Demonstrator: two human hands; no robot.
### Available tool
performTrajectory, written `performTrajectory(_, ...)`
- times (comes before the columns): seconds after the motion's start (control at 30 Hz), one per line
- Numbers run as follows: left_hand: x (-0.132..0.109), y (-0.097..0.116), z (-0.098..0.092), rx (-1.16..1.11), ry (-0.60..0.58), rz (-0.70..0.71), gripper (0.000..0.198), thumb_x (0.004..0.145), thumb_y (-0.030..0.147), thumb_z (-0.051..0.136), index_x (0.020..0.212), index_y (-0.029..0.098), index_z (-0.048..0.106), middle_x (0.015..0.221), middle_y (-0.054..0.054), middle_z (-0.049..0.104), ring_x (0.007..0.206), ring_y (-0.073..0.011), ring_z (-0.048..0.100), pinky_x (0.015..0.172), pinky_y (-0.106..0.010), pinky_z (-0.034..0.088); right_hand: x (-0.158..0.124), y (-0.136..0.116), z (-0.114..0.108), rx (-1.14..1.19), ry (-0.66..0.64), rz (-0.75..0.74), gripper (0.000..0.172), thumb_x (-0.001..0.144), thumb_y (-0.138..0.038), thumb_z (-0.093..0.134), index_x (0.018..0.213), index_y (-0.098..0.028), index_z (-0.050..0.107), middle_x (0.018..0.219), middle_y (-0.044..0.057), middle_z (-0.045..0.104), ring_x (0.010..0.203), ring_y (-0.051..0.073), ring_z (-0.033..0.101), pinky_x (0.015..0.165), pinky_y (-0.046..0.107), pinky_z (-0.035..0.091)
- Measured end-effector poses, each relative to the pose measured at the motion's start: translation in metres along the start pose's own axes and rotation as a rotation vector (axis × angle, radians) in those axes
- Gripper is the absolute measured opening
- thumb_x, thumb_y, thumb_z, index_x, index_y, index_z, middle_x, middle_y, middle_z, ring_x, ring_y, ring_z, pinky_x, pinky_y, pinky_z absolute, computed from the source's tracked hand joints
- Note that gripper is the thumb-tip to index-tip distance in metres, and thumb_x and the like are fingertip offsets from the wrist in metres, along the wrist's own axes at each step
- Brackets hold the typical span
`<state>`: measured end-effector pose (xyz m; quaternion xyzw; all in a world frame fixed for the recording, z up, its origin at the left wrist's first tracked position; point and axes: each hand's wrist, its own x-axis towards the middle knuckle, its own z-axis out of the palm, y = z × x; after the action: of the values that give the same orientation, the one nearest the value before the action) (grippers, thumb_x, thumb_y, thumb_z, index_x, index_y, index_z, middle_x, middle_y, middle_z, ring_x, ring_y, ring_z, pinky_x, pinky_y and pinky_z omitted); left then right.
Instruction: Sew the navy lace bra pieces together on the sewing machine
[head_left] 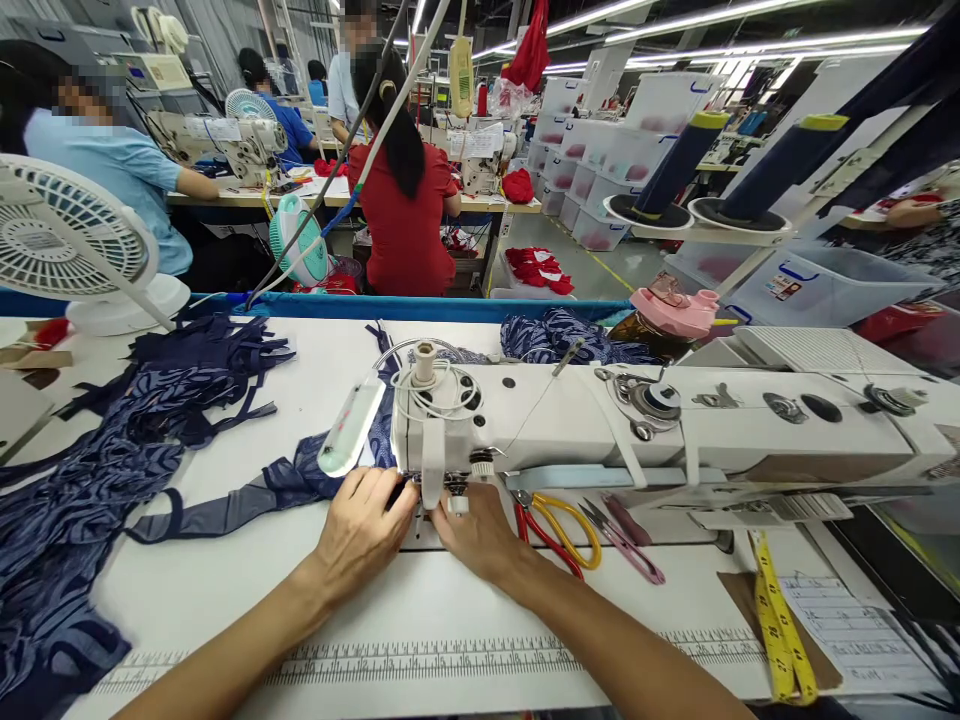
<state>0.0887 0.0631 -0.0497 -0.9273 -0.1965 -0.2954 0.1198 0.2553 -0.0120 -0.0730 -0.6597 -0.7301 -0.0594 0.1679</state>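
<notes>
A white sewing machine (555,410) lies across the table, its head at the centre. My left hand (369,525) is just left of the needle area, fingers bent together on the edge of dark blue fabric (300,470). That fabric trails left over the table and passes behind the machine head. To the right of the needle area is my right hand (476,530), its fingertips partly hidden by the machine's parts. What those fingers hold cannot be made out. A small lamp (351,425) glows beside the machine head.
Blue patterned garments (112,460) are heaped at the left. Scissors with yellow handles (574,530), pink snips (630,545) and a yellow measuring tape (780,620) lie to the right. A white fan (67,235) stands at the back left. Beyond the table, several people sit at other machines.
</notes>
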Motion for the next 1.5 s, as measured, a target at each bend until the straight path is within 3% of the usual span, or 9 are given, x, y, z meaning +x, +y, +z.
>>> performTrajectory(0.23, -0.011, 0.006, 0.005, 0.007, -0.121, -0.145, 0.024, 0.099, 0.029, 0.043, 0.079, 0.019, 0.052, 0.063, -0.001, 0.057, 0.05, -0.015, 0.05, 0.049, -0.028, 0.027, -0.001, -0.002, 0.004, 0.013, 0.037, 0.038, 0.012, 0.087, -0.015, 0.051, 0.082, -0.02, 0.06, 0.061, 0.001, 0.059, 0.054, 0.016, 0.053, 0.053, 0.027, 0.031)
performTrajectory(0.37, -0.01, 0.006, 0.003, -0.044, -0.218, -0.249, 0.029, 0.1, 0.034, 0.04, 0.076, 0.02, 0.051, 0.063, 0.0, 0.058, 0.054, -0.0158, 0.054, 0.048, -0.026, 0.025, -0.002, -0.002, 0.006, 0.016, 0.051, 0.042, 0.012, 0.088, -0.017, 0.052, 0.08, -0.02, 0.06, 0.062, 0.002, 0.059, 0.056, 0.017, 0.054, 0.052, 0.027, 0.031)
performTrajectory(0.57, -0.005, 0.001, 0.005, -0.095, -0.063, -0.207, 0.017, 0.094, 0.018, 0.047, 0.082, 0.018, 0.059, 0.082, -0.008, 0.063, 0.075, -0.0213, 0.056, 0.065, -0.03, 0.039, -0.006, 0.0, 0.011, 0.008, 0.052, 0.024, 0.013, 0.086, -0.015, 0.054, 0.075, -0.02, 0.058, 0.064, 0.002, 0.059, 0.057, 0.016, 0.054, 0.053, 0.027, 0.033)
performTrajectory(0.73, -0.009, -0.002, 0.013, -0.138, -0.026, -0.15, 0.021, 0.097, 0.03, 0.05, 0.082, 0.017, 0.057, 0.07, -0.004, 0.058, 0.068, -0.0196, 0.055, 0.067, -0.032, 0.04, -0.006, -0.001, 0.012, -0.008, 0.059, 0.02, 0.013, 0.091, -0.018, 0.051, 0.083, -0.02, 0.061, 0.068, 0.004, 0.061, 0.061, 0.018, 0.057, 0.053, 0.028, 0.034)
performTrajectory(0.83, -0.007, -0.003, 0.013, -0.186, -0.027, -0.144, 0.02, 0.096, 0.025, 0.051, 0.078, 0.018, 0.056, 0.066, -0.001, 0.056, 0.063, -0.0172, 0.052, 0.069, -0.032, 0.039, -0.005, -0.001, 0.012, -0.011, 0.053, -0.001, 0.012, 0.088, -0.015, 0.052, 0.08, -0.019, 0.06, 0.068, 0.003, 0.061, 0.062, 0.018, 0.057, 0.054, 0.028, 0.034)
performTrajectory(0.97, -0.004, -0.004, 0.008, -0.241, -0.03, -0.177, 0.013, 0.093, 0.018, 0.052, 0.083, 0.018, 0.061, 0.081, -0.006, 0.062, 0.078, -0.0209, 0.056, 0.076, -0.036, 0.04, -0.009, 0.003, -0.002, -0.025, 0.024, -0.024, 0.018, 0.087, -0.009, 0.048, 0.075, -0.019, 0.058, 0.066, 0.002, 0.06, 0.057, 0.016, 0.052, 0.052, 0.028, 0.032)
performTrajectory(1.1, -0.002, -0.009, 0.006, -0.352, -0.028, -0.184, 0.013, 0.092, 0.015, 0.051, 0.088, 0.019, 0.063, 0.088, -0.006, 0.065, 0.09, -0.0226, 0.058, 0.089, -0.042, 0.041, -0.017, 0.01, -0.023, -0.037, -0.017, -0.109, 0.023, 0.09, -0.006, 0.049, 0.073, -0.018, 0.059, 0.081, 0.005, 0.062, 0.07, 0.016, 0.056, 0.056, 0.027, 0.035)
performTrajectory(1.3, -0.002, -0.016, 0.004, -0.438, -0.062, -0.157, 0.019, 0.092, 0.011, 0.048, 0.088, 0.02, 0.064, 0.08, -0.003, 0.067, 0.086, -0.0197, 0.06, 0.092, -0.044, 0.041, -0.016, 0.009, -0.02, 0.072, 0.011, -0.154, 0.019, 0.097, -0.029, 0.054, 0.111, -0.022, 0.066, 0.093, 0.005, 0.067, 0.088, 0.02, 0.058, 0.069, 0.03, 0.043)
performTrajectory(1.5, -0.003, -0.02, 0.003, -0.45, -0.099, -0.122, 0.021, 0.092, 0.011, 0.048, 0.091, 0.022, 0.067, 0.081, -0.002, 0.066, 0.082, -0.0181, 0.059, 0.091, -0.043, 0.043, -0.015, 0.001, -0.014, 0.084, 0.023, -0.225, 0.027, 0.098, -0.026, 0.05, 0.12, -0.013, 0.061, 0.083, 0.006, 0.067, 0.08, 0.021, 0.058, 0.079, 0.036, 0.042)
